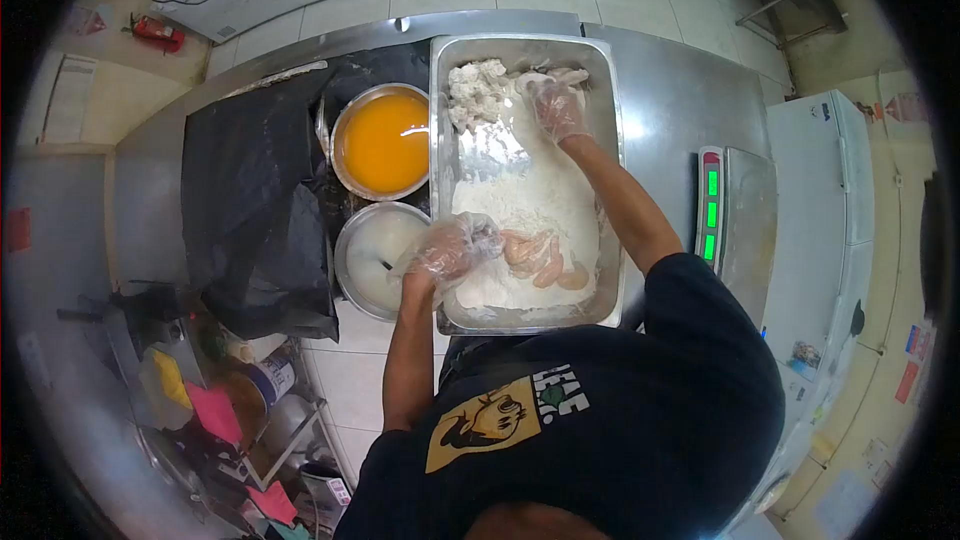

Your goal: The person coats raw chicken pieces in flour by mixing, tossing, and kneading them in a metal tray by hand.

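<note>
On the worktop (665,90) lies the tray (617,110), with powder (525,155) spread inside. Clumped pieces (478,92) lie in its far left corner, smooth pieces (545,265) in its near right part. Left of the tray, the far bowl (337,145) and near bowl (342,260) stand in line. The sheet (250,170) lies left of them; the scale (748,205) stands right of the tray.
</note>
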`<state>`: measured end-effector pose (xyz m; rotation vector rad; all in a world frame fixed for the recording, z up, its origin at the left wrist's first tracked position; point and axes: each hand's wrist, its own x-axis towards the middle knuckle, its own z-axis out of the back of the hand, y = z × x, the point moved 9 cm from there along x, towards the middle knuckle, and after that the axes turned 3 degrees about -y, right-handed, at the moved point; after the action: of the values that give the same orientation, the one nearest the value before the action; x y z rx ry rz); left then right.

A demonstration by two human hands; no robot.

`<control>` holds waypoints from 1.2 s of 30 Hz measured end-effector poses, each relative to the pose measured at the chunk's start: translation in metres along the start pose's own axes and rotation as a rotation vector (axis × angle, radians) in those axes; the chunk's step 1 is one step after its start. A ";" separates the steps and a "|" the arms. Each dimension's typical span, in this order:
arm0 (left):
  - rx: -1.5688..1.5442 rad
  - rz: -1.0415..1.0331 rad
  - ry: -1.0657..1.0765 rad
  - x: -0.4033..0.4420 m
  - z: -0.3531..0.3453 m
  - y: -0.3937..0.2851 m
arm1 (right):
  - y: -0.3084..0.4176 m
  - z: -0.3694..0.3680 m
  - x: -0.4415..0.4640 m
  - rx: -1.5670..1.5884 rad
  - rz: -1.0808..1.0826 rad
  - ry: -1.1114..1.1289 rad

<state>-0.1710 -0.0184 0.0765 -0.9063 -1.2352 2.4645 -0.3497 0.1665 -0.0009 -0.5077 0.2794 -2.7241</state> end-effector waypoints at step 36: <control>-0.007 0.017 0.069 -0.073 -0.025 -0.021 | -0.067 -0.027 -0.032 0.447 -0.703 0.076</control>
<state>-0.0999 -0.0234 0.1129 -0.9991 -1.2184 2.4220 -0.3524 0.2436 -0.0188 -0.4240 -0.5958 -3.3256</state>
